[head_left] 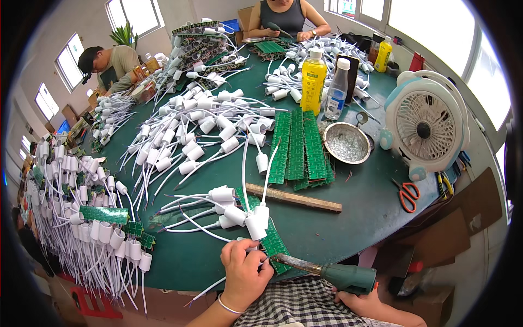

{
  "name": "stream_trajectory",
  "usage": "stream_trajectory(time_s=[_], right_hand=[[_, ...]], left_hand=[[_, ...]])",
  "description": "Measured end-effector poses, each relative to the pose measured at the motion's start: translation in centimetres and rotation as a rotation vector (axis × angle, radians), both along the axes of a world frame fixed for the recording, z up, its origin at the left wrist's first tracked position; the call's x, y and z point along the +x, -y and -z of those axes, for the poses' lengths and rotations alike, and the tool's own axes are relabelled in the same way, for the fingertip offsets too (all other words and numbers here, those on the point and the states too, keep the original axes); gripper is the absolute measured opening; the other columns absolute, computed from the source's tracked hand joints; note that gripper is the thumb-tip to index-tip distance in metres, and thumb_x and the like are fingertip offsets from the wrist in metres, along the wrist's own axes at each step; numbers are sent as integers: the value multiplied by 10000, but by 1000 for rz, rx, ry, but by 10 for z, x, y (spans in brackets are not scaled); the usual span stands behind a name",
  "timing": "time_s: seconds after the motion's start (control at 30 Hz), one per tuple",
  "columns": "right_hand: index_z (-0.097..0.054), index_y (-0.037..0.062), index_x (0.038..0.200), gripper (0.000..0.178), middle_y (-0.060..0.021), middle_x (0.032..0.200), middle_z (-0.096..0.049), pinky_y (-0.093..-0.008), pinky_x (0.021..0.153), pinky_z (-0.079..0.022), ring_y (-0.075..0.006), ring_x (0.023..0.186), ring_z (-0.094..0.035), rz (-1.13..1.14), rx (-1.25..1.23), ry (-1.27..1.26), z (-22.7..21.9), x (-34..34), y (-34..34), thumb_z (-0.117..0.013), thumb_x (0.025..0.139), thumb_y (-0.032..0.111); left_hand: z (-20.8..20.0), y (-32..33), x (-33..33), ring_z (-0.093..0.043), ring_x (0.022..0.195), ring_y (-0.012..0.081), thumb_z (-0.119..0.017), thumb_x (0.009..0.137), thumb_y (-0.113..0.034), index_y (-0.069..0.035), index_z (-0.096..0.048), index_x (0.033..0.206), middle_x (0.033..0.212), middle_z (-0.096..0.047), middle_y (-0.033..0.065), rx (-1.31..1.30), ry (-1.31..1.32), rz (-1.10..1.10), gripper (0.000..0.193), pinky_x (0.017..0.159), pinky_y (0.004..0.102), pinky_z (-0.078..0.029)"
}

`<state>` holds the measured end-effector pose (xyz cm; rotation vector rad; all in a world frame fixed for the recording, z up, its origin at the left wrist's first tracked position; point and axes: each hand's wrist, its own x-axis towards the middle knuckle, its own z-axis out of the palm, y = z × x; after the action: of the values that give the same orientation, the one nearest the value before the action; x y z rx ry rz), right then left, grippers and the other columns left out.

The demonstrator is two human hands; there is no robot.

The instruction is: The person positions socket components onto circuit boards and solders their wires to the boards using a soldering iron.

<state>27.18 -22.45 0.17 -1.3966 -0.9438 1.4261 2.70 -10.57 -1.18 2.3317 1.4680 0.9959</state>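
My left hand (pixel 245 270) is closed in a pinch at the near end of a narrow green circuit board (pixel 275 245). A white cable (pixel 210 290) passes from under that hand; the fingers hide most of the part they grip. In my right hand (pixel 362 301) is a soldering gun with a green body (pixel 348 277) and a metal barrel, its tip touching or just above the board beside my left fingertips. White cylindrical sockets (pixel 256 224) with cables rest on the board, and several more (pixel 223 204) lie just left of it.
A wooden strip (pixel 294 198) lies beyond the board. Farther off are stacked green boards (pixel 297 147), a metal bowl (pixel 347 143), bottles (pixel 313 82) and piled sockets (pixel 190 128). Scissors (pixel 407 195) and a fan (pixel 425 128) stand right. Two people work across the table.
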Motion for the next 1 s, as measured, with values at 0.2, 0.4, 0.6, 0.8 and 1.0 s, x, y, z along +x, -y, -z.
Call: stream_trajectory(time_s=[0.2, 0.4, 0.6, 0.8, 1.0], right_hand=[[-564, -33, 1110, 345, -85, 879, -649, -276, 647, -541, -138, 699, -637, -45, -30, 92, -6, 6, -8, -582, 767, -50], [-502, -55, 1190, 433, -157, 1027, -634, -303, 576, -531, -194, 668, -631, 317, 243, 18, -21, 25, -19, -521, 758, -65], [-500, -4, 1201, 368, -111, 1019, -627, -256, 403, -422, -156, 523, -572, 607, 640, 212, -22, 56, -94, -562, 856, 107], [-527, -5, 1181, 351, -103, 1035, -632, -239, 504, -449, -129, 563, -547, 598, 510, 284, -10, 85, -109, -566, 846, 92], [-490, -19, 1208, 393, -148, 1057, -608, -258, 464, -447, -171, 572, -569, 581, 521, 245, 1, 66, -46, -537, 839, 106]], left_hand=[[0, -2, 0, -408, 1052, 335, -680, 634, -52, -82, -579, 801, 1075, -505, 97, -14, -4, -6, 198, 922, 443, -324], [-3, 0, 3, -432, 989, 346, -670, 615, -34, -65, -553, 754, 1027, -500, 121, 25, 23, 35, 184, 864, 455, -351], [3, 3, -5, -430, 996, 355, -667, 614, -42, -66, -555, 746, 1024, -501, 120, 30, 7, -3, 175, 872, 469, -353], [1, -1, -1, -427, 1005, 357, -670, 631, -44, -67, -559, 779, 1046, -499, 125, 45, 34, 32, 187, 875, 460, -354], [-2, -5, 0, -455, 998, 337, -687, 644, -47, -69, -569, 816, 1046, -519, 115, 11, 81, 42, 209, 876, 442, -361]])
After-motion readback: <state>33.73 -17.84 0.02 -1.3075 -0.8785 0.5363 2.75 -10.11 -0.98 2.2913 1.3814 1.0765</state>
